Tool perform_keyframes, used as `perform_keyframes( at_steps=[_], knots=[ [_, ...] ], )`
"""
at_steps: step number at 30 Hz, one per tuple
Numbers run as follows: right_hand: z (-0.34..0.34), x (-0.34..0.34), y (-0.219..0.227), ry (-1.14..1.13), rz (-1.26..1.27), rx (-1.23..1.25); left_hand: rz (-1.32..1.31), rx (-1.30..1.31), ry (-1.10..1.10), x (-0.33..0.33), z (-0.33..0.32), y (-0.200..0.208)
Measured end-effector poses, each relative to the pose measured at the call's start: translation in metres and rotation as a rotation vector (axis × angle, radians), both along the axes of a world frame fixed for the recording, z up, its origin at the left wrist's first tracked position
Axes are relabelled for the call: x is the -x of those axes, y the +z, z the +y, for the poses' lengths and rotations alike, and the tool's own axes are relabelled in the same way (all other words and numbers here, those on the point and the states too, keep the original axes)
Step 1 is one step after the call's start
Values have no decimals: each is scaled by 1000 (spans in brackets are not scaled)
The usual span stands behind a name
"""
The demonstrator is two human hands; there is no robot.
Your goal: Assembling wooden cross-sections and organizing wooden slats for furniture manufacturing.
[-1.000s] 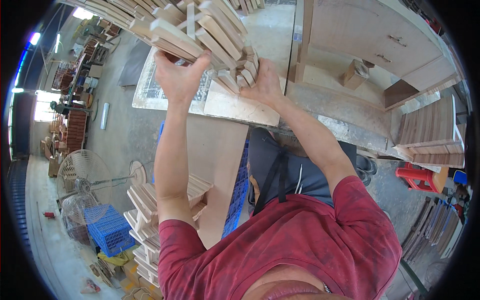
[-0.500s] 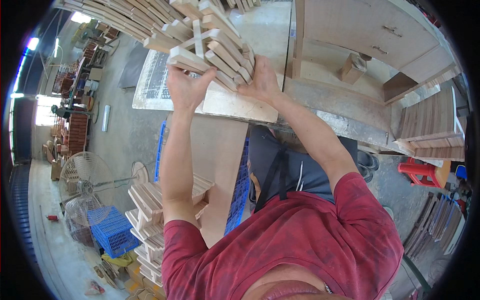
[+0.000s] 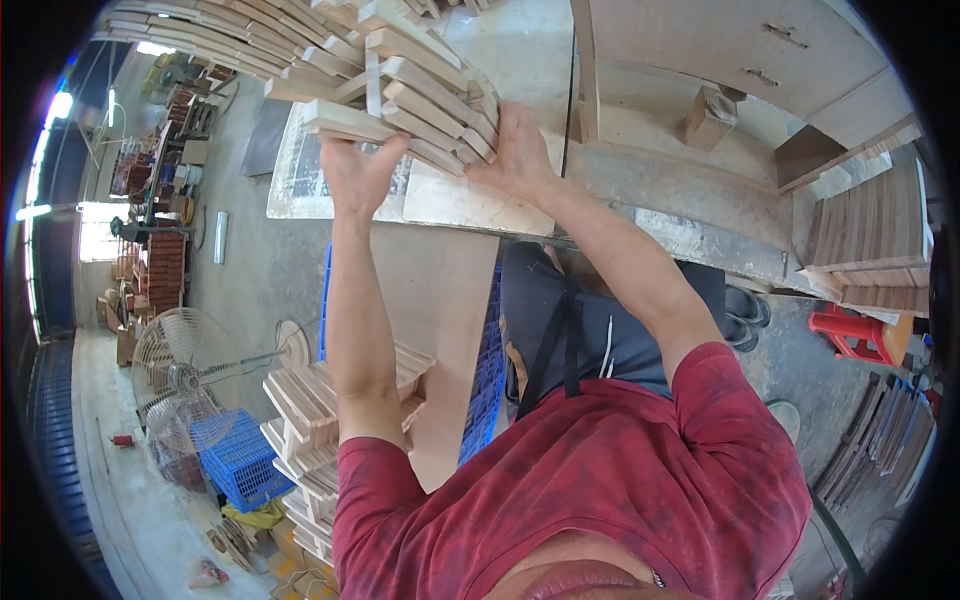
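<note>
At the far side of the worktable (image 3: 480, 205), my two hands press in on a bundle of short pale wooden slats (image 3: 425, 110) from opposite sides. My left hand (image 3: 358, 178) grips the near left corner, its thumb spread along the front and its fingers partly hidden behind the wood. Against the right ends of the slats, my right hand (image 3: 520, 158) is closed, fingers pointing away. The slats lie stacked at a slant, some crossing others. Right behind them runs a long row of similar pale slats (image 3: 230, 40).
To the right stands a wooden cabinet frame (image 3: 680, 180) with a small wooden block (image 3: 710, 118) inside. Stacked wooden pieces (image 3: 310, 420) rise beside my left arm, near a blue crate (image 3: 235, 455) and a floor fan (image 3: 188, 375). A red stool (image 3: 850, 333) stands at right.
Both hands have shifted slightly left and away from me with the bundle, bringing it closer to the row of slats. The grip looks the same. The whole view has turned a little.
</note>
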State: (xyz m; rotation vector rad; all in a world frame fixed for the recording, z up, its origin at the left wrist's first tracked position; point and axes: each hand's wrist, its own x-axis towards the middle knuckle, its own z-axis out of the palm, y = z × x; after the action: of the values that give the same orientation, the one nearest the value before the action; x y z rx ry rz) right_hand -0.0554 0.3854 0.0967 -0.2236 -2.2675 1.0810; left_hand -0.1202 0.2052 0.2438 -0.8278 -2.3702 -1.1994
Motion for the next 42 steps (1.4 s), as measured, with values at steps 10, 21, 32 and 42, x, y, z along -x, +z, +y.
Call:
perform_keyframes(
  at_steps=[10, 21, 32, 42],
  knots=[
    [-14, -4, 4, -59, -50, -2, 24, 140, -25, 1, -12, -5],
    [-15, -6, 6, -11, -26, 63, -95, 34, -98, -3, -18, -4],
    [-17, -9, 2, -23, -11, 57, -163, -52, -98, -7, -12, -11],
    [-16, -10, 6, -18, -24, 65, -300, 63, -62, 5, -28, -3]
  ],
)
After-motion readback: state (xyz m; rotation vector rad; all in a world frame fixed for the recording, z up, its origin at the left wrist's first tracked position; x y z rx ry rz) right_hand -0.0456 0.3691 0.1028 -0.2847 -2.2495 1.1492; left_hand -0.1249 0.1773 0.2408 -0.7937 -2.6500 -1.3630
